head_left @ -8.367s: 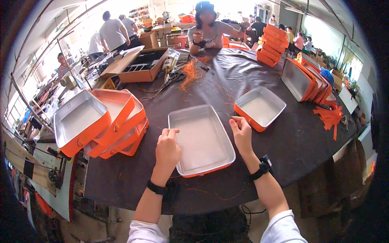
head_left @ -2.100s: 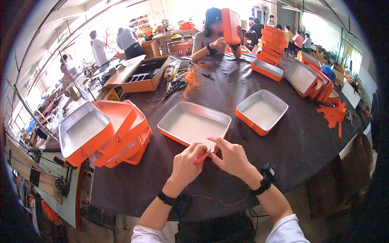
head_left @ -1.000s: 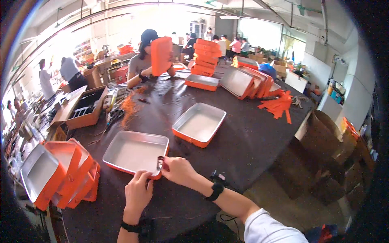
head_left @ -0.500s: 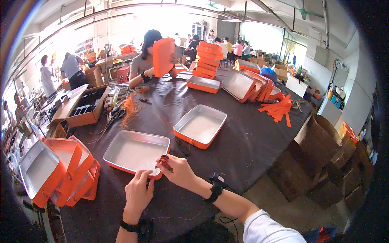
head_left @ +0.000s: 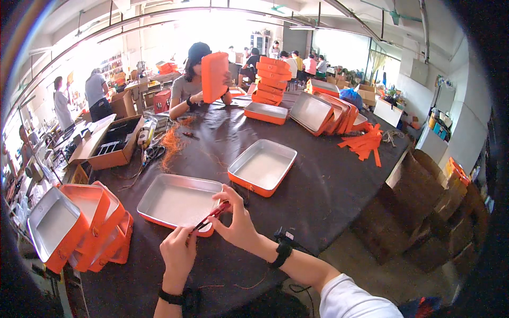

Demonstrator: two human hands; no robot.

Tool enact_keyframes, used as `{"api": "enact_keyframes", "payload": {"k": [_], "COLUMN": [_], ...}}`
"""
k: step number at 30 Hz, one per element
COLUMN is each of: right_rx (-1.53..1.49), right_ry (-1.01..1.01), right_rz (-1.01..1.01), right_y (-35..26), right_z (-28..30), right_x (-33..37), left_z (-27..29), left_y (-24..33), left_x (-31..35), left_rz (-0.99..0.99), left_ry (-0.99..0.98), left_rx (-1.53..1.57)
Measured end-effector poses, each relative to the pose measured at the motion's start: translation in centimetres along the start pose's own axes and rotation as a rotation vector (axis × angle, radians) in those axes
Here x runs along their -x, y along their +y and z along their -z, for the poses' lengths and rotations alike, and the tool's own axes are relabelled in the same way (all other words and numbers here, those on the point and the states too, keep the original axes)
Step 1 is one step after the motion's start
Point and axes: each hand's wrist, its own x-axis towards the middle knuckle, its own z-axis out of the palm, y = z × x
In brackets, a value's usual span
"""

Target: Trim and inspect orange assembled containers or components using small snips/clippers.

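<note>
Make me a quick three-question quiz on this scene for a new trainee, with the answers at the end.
1. Which of the wearer's hands grips the red-handled tool?
2. True or false: the nearest tray, right by that tool, lies upside down.
3. The co-worker across the table holds up: a) a cardboard box, b) an orange tray, c) a pair of scissors.

Key: 1. The right hand. 2. False; its open side faces up. 3. b.
</note>
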Motion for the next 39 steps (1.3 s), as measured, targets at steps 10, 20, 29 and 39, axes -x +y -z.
{"api": "enact_keyframes", "payload": {"k": [10, 20, 29, 39], "right_rx": [0.592, 0.540, 1.042, 1.052], "right_ry": [-0.527, -0.165, 0.126, -0.040], "right_rz": [0.189, 0.067, -0.606, -0.515], "right_y": [1.3, 2.9, 8.7, 7.7], "right_z": [-0.1, 2.9, 12.6, 10.0], "right_x": [0.2, -2.4, -3.6, -3.6], "left_z": [-0.5, -0.1, -0.7, -1.1], "left_y": [-0.3, -0.4, 0.2, -1.6], "left_x": [0.2, 0.4, 1.0, 1.9], "left_rz": [0.051, 0.105, -0.023, -0.007], "left_ry": [-0.002, -0.086, -0.376, -0.453], "left_rx": [0.055, 0.022, 0.032, -0.051]}}
